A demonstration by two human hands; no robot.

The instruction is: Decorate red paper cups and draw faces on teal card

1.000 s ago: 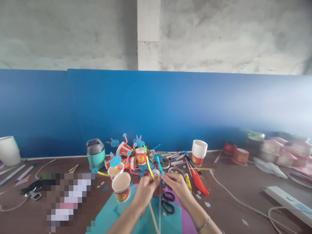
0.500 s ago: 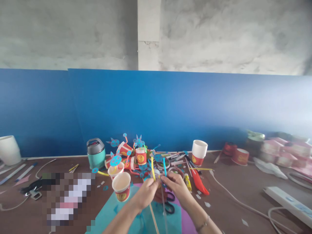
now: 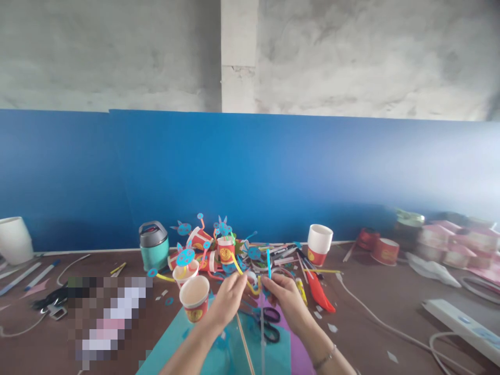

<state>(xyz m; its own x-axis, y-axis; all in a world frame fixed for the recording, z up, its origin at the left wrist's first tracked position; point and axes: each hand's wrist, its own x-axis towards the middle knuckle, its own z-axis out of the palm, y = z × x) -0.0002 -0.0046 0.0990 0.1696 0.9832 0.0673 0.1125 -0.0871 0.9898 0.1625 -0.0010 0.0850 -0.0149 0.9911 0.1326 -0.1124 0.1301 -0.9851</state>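
In the head view my left hand (image 3: 230, 294) is closed on a bent yellow straw (image 3: 236, 264), whose lower part curves out towards my other hand. My right hand (image 3: 284, 297) pinches a blue straw (image 3: 269, 262) that stands upright. A translucent strip (image 3: 262, 338) runs down between the hands; which hand holds it, if either, I cannot tell. Thin pale sticks (image 3: 245, 341) extend below my left hand. Beneath the hands, scissors (image 3: 270, 333) with black handles lie on blue-green paper (image 3: 183, 349). An upright paper cup (image 3: 195, 302) stands left of my left hand.
Several decorated cups (image 3: 185, 271) with blue paper cutouts cluster behind. A teal container (image 3: 153, 250) stands left of them. To the right are a white-and-red cup (image 3: 319, 242), a yellow glue stick (image 3: 300, 291), a red-orange object (image 3: 322, 297), a cable (image 3: 375, 315) and a power strip (image 3: 464, 328).
My hands have moved apart. The yellow straw has tilted left with my left hand, and the blue straw has shifted slightly right and up. More of the scissors shows.
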